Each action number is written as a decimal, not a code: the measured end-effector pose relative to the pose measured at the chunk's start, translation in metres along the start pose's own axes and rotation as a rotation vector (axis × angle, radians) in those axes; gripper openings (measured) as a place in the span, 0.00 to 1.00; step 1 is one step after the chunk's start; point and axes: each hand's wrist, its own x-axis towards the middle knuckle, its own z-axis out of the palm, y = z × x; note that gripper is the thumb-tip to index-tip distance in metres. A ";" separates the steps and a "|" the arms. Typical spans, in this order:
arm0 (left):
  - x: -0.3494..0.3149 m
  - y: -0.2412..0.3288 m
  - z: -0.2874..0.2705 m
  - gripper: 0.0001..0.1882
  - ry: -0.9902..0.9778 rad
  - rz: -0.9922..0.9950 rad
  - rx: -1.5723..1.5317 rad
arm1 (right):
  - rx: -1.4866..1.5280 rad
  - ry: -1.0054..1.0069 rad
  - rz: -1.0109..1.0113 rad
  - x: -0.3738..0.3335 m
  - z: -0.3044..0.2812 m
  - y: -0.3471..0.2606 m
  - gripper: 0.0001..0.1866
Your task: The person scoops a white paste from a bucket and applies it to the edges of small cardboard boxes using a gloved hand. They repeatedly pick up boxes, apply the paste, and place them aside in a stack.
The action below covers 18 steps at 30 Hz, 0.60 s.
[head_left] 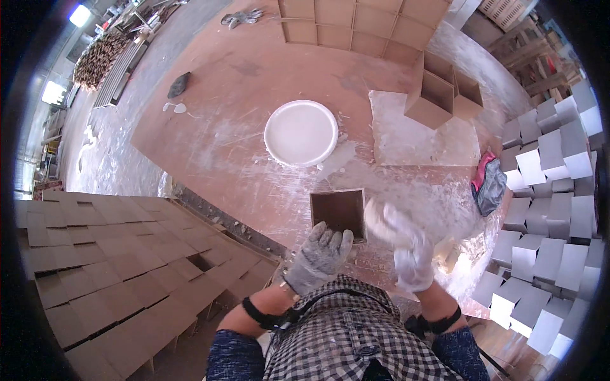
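An open-topped square brown box (pixel 336 211), its inside dark, stands on the reddish table in front of me. My left hand (pixel 321 254), in a dirty pale glove, has its fingers hooked over the box's near wall. To the right of the box is my right hand (pixel 410 247), also gloved and smeared by motion. A pale, blurred thing (pixel 379 222) sits at its fingers, close to the box's right wall; its kind cannot be made out. Beyond the box lies a round white basin (pixel 300 134) filled with white liquid or paste.
Brown boxes (pixel 429 95) stand on a pale board (pixel 394 143) at the far right. Behind is a divided brown crate (pixel 362 28). Stacked brown boxes (pixel 108 260) fill the left, grey-white ones (pixel 540 216) the right. A cloth (pixel 488 187) and a glove (pixel 241 18) lie on the table.
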 end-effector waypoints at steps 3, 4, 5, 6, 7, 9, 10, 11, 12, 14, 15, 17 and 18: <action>0.002 -0.033 -0.021 0.23 0.076 0.298 -0.168 | -0.258 0.165 -0.101 0.039 -0.001 0.017 0.33; 0.005 -0.049 -0.027 0.23 0.078 0.310 -0.169 | -0.264 0.174 -0.097 0.045 0.001 0.027 0.33; 0.009 -0.063 -0.033 0.23 0.004 0.420 -0.104 | -0.464 0.029 -0.249 0.048 0.006 0.039 0.32; 0.011 -0.076 -0.038 0.24 -0.075 0.514 -0.034 | -0.651 -0.128 -0.408 0.050 0.015 0.050 0.32; 0.013 -0.084 -0.036 0.22 -0.071 0.557 -0.070 | -0.620 -0.098 -0.318 0.037 0.021 0.058 0.32; 0.010 -0.088 -0.028 0.21 -0.086 0.593 0.020 | -0.578 -0.124 -0.294 0.019 0.018 0.039 0.32; 0.007 -0.089 -0.027 0.20 -0.094 0.613 0.064 | -0.541 -0.150 -0.263 0.006 0.019 0.031 0.33; 0.008 -0.087 -0.023 0.19 -0.097 0.643 0.100 | -0.552 -0.067 -0.248 -0.017 0.029 0.032 0.35; 0.005 -0.084 -0.024 0.18 -0.092 0.614 0.068 | -0.551 -0.063 -0.247 -0.026 0.028 0.020 0.35; -0.002 -0.074 -0.022 0.17 -0.084 0.593 0.036 | -0.267 -0.285 0.130 -0.036 0.017 -0.006 0.30; -0.004 -0.066 -0.018 0.17 -0.076 0.551 0.003 | -0.270 -0.273 0.139 -0.039 0.015 -0.002 0.30; -0.001 -0.044 -0.011 0.18 -0.043 0.507 0.017 | -0.036 -0.010 0.049 -0.041 0.016 0.011 0.26; 0.004 -0.030 -0.007 0.18 -0.044 0.510 0.021 | 0.045 0.075 0.007 -0.040 0.018 0.013 0.25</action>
